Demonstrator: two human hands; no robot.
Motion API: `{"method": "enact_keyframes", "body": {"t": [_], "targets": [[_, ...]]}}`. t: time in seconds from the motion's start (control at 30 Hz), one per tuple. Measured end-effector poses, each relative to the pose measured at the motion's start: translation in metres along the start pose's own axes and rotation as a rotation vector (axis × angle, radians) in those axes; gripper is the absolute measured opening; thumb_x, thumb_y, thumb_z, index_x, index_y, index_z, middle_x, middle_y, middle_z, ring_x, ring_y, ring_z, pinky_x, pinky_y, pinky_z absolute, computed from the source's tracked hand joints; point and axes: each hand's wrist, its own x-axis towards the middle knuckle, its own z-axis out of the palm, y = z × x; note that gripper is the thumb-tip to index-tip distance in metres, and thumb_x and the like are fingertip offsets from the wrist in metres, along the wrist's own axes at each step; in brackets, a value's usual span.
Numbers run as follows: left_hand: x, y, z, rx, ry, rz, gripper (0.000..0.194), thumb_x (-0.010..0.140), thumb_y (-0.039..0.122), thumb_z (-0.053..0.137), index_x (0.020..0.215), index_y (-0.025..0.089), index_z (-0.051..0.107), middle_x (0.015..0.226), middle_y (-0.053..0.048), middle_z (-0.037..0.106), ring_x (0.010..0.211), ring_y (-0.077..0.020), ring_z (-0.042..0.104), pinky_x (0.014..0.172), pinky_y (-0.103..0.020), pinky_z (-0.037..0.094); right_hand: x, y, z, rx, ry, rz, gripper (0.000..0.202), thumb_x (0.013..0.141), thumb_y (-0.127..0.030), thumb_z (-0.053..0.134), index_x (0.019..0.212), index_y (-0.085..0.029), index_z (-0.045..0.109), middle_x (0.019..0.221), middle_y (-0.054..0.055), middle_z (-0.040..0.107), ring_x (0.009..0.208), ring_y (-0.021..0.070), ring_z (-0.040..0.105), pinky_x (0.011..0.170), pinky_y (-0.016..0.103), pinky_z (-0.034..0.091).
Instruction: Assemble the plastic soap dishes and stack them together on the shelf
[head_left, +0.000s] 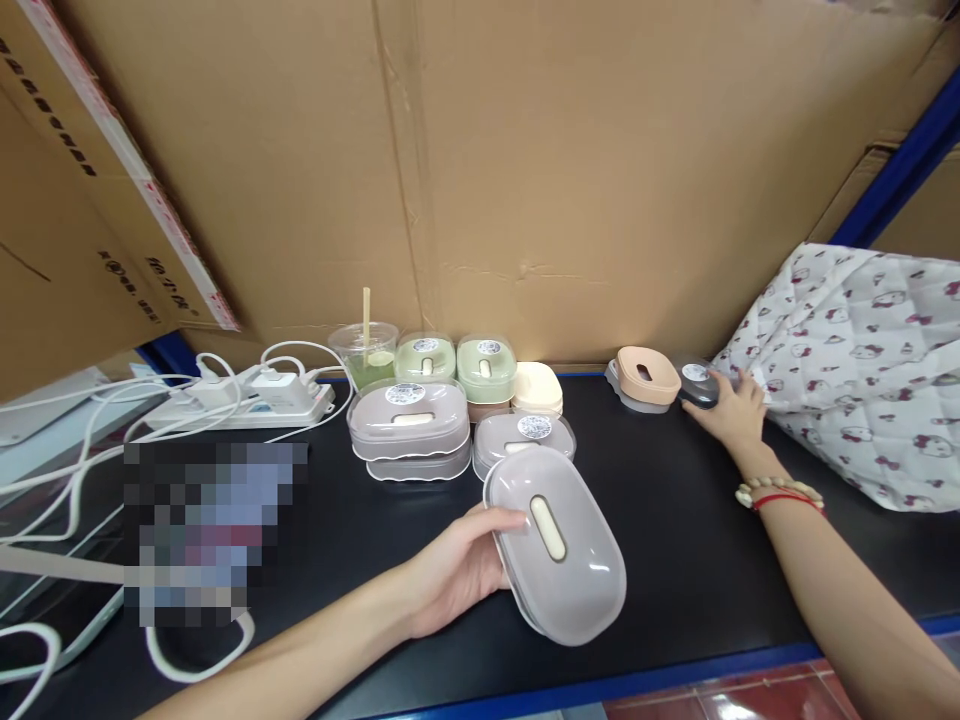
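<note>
Watching remotely, I see a glossy grey oblong box (581,580) with a cream pill-shaped inset (548,528), above a black tabletop (675,530) backed by brown cardboard (600,180). My left hand (465,575) is clamped on its edge — thumb on top, fingers under. My right hand (731,405) touches a dark rounded box (697,385) beside a quilted bag (862,370) — whether its fingers grip, I cannot tell.

Single head-worn view, forward and down, close above the black tabletop (675,560)
</note>
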Motion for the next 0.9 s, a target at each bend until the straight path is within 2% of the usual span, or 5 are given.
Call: {"method": "enact_keyframes", "body": {"t": [0.13,0.37,0.63,0.77,0.9], "targets": [[0.001,-0.007,0.000,0.009,0.015,-0.047,0.044,0.058,0.026,0.074,0.096,0.010,0.058,0.090,-0.009,0.064,0.080,-0.0177,0.061,0.073,-0.029,0.048,-0.005,-0.025,-0.020,0.088,-0.166,0.148,0.058,0.067,-0.031,0.058,0.121,-0.010,0.050,0.133,0.018,0.025,0.128,0.0348,0.022,0.106,0.050,0.025],[0.003,-0.007,-0.003,-0.020,-0.021,0.008,0.064,0.059,0.050,0.070,0.110,0.012,0.060,0.106,-0.010,0.062,0.088,-0.0191,0.059,0.074,-0.027,0.046,-0.007,-0.031,-0.025,0.372,-0.070,0.229,0.090,0.044,-0.060,0.068,0.117,-0.009,0.053,0.123,0.020,0.033,0.121,0.0440,0.025,0.102,0.061,0.019],[0.001,0.006,0.001,-0.178,0.009,0.178,0.059,0.088,0.056,0.035,0.123,0.012,0.053,0.122,-0.012,0.056,0.105,-0.0215,0.056,0.086,-0.031,0.043,-0.025,-0.074,-0.066,0.648,0.364,0.310,0.088,0.053,-0.054,0.067,0.128,-0.013,0.048,0.124,0.017,0.031,0.122,0.0301,0.031,0.112,0.048,0.022],[0.001,0.009,-0.001,-0.230,-0.127,0.238,0.055,0.084,0.056,0.047,0.121,0.017,0.056,0.126,-0.009,0.054,0.116,-0.0228,0.049,0.093,-0.033,0.041,-0.052,-0.110,-0.063,0.922,0.327,-0.055,0.095,0.055,-0.074,0.053,0.127,-0.012,0.045,0.118,0.014,0.039,0.104,0.0160,0.044,0.098,0.037,0.041],[0.002,0.010,-0.002,-0.233,-0.167,0.285,0.056,0.081,0.058,0.051,0.120,0.019,0.057,0.129,-0.009,0.051,0.124,-0.0248,0.042,0.095,-0.036,0.039,-0.103,-0.141,-0.054,0.901,0.007,-0.780,0.056,0.074,-0.053,0.050,0.119,-0.019,0.048,0.116,0.007,0.043,0.108,0.0053,0.047,0.091,0.015,0.046]]}}
